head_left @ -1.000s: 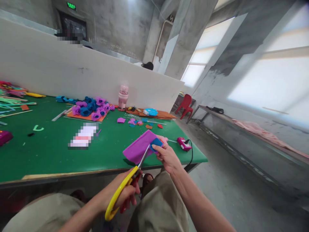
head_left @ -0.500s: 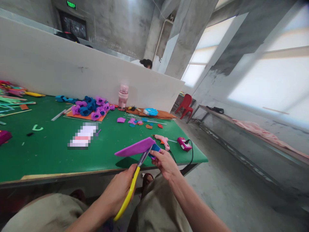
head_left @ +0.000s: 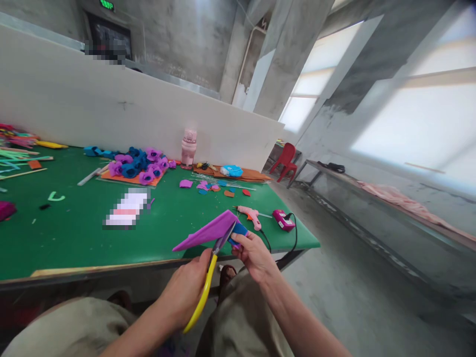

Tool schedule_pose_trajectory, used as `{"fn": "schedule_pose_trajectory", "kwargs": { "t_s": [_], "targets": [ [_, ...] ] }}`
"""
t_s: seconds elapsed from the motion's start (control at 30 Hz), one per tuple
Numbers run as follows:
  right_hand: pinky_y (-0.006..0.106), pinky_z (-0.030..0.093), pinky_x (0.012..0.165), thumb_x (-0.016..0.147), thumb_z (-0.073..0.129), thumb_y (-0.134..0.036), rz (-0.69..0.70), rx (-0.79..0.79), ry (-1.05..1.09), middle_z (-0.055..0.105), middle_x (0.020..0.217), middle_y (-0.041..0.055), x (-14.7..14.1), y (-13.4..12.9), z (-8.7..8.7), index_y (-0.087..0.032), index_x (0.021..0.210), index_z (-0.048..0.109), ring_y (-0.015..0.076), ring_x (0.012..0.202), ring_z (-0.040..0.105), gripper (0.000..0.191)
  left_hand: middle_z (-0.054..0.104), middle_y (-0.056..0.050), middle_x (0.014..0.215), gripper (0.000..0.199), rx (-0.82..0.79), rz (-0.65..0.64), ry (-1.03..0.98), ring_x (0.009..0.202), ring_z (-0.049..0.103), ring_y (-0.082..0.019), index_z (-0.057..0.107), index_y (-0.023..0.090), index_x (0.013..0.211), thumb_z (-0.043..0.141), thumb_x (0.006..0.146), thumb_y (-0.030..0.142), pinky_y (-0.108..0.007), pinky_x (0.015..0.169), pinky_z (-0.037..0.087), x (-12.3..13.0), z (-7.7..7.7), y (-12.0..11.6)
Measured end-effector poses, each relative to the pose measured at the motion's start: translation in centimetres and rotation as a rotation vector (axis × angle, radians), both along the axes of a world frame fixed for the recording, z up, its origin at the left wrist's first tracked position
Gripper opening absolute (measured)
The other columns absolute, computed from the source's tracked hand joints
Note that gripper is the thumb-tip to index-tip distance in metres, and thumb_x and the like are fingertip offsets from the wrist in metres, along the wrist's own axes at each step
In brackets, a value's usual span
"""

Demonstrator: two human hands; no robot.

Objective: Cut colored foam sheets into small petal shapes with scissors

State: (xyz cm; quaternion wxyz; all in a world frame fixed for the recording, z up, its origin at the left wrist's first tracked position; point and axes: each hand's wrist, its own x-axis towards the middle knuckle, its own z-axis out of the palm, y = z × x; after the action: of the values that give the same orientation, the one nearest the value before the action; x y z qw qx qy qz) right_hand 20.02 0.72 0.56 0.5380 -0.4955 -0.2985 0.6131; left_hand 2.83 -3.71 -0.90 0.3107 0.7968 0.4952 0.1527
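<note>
My left hand is closed around the yellow handles of a pair of scissors, whose blades point up and away from me. Between the blades lies a purple sheet that looks like felt or foam; its long part hangs out to the left over the table edge. My right hand pinches the sheet's right end together with a small blue piece, just right of the blades. A pink glue gun lies on the green table beyond my right hand.
On the green table, a pile of purple and blue flowers sits on an orange sheet. A pink bottle, small cut scraps and a magenta box with a black cable stand around. A white partition runs behind.
The scissor blades have come closer together on the purple sheet, and the handles have drawn in. The sheet's left end has dipped. Both hands stay nearly in place.
</note>
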Motion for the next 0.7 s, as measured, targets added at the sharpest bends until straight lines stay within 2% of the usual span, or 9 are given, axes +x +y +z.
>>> {"fn": "schedule_pose_trajectory", "kwargs": {
  "t_s": [0.1,0.43,0.57,0.7],
  "targets": [
    [0.019,0.041,0.049,0.047,0.083,-0.026,-0.009,0.002,0.022,0.058,0.055,-0.0053,-0.01,-0.05,-0.04,-0.016,0.067,0.062,0.0055,0.046,0.047,0.031,0.064,-0.008,0.089,0.043,0.028,0.009,0.029,0.073,0.062,-0.021,0.036,0.019,0.118,0.040,0.077,0.009,-0.026,0.058,0.033,0.14,0.33,-0.09],
    [0.020,0.041,0.048,0.047,0.082,-0.025,-0.028,-0.004,0.025,0.058,0.054,-0.0048,-0.15,-0.49,0.00,-0.016,0.066,0.062,0.0060,0.046,0.047,0.029,0.065,-0.012,0.099,0.042,0.016,-0.004,0.031,0.084,0.064,-0.025,0.036,0.019,0.121,0.039,0.079,0.011,-0.030,0.067,0.039,0.46,0.71,-0.09],
    [0.020,0.040,0.049,0.046,0.082,-0.026,-0.031,0.000,0.010,0.060,0.056,-0.0046,-0.15,-0.59,-0.04,-0.016,0.067,0.063,0.0061,0.047,0.047,0.031,0.064,-0.008,0.087,0.043,0.005,-0.009,0.008,0.076,0.063,-0.022,0.037,0.018,0.120,0.038,0.078,0.010,-0.027,0.061,0.035,0.36,0.58,-0.10],
    [0.020,0.039,0.048,0.047,0.083,-0.027,-0.027,0.017,0.002,0.059,0.055,-0.0047,-0.11,-0.63,-0.07,-0.015,0.066,0.062,0.0061,0.047,0.046,0.030,0.058,-0.001,0.070,0.045,0.002,-0.036,-0.090,0.061,0.055,-0.017,0.038,0.018,0.117,0.042,0.074,0.010,-0.024,0.054,0.030,0.19,-0.06,-0.07]
  ]
}}
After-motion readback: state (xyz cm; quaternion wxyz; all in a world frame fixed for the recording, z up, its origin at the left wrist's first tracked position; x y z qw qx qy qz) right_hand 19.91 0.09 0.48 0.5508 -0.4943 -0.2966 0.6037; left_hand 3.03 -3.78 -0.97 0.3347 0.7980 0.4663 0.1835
